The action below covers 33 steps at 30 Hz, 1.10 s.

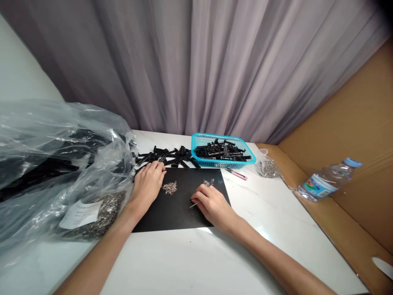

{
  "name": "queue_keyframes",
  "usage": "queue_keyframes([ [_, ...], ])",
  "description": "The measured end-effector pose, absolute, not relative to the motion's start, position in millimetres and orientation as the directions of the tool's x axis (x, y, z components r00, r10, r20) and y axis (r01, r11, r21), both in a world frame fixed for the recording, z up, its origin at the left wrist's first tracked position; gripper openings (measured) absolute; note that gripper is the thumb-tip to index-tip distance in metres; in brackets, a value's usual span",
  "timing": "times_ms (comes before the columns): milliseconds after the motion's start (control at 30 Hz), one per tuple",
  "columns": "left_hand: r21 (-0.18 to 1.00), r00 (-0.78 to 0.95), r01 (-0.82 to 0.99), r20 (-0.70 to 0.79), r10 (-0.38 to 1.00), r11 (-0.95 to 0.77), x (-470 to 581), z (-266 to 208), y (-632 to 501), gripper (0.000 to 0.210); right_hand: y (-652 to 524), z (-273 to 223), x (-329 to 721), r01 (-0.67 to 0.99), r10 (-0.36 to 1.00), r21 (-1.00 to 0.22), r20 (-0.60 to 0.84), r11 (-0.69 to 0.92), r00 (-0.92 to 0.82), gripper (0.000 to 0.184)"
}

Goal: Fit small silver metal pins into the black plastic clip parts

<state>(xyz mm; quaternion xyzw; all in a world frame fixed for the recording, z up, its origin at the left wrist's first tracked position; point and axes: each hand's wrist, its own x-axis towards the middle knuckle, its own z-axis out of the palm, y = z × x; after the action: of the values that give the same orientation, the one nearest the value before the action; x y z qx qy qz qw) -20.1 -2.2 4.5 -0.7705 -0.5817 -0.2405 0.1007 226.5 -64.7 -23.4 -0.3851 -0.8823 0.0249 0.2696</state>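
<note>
A mat [178, 217] is lying before me; on it, one pile [170, 188] is sitting right of my left hand [149, 180], another pile [208, 182] behind my right hand [214, 203]. Behind it, parts [184, 155] are lying, a basket [221, 164] right of them, a knife [238, 175] before the basket, a bottle [330, 179] far right.

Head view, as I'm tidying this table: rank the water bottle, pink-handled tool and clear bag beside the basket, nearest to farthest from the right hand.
1. Pink-handled tool: beyond the right hand, slightly right.
2. Clear bag: farther right.
3. Water bottle: far right.
</note>
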Motion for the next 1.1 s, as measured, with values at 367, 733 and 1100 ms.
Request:
queue_keyframes([
  [367,0.699,-0.040,0.655,0.412,0.910,-0.287,-13,6,2,0.021,-63,-20,239,0.699,0.803,-0.411,0.417,0.585,-0.426,0.016],
  [733,0.939,-0.020,0.123,0.327,0.945,-0.322,15,20,-12,0.035,-49,-19,261,0.516,0.874,-0.706,0.368,0.485,-0.318,0.017],
  [1100,0.972,0.377,0.061,0.188,0.907,-0.227,39,1,-31,0.049,-46,-5,267,0.305,0.951,-0.910,0.224,0.282,-0.211,0.032],
])
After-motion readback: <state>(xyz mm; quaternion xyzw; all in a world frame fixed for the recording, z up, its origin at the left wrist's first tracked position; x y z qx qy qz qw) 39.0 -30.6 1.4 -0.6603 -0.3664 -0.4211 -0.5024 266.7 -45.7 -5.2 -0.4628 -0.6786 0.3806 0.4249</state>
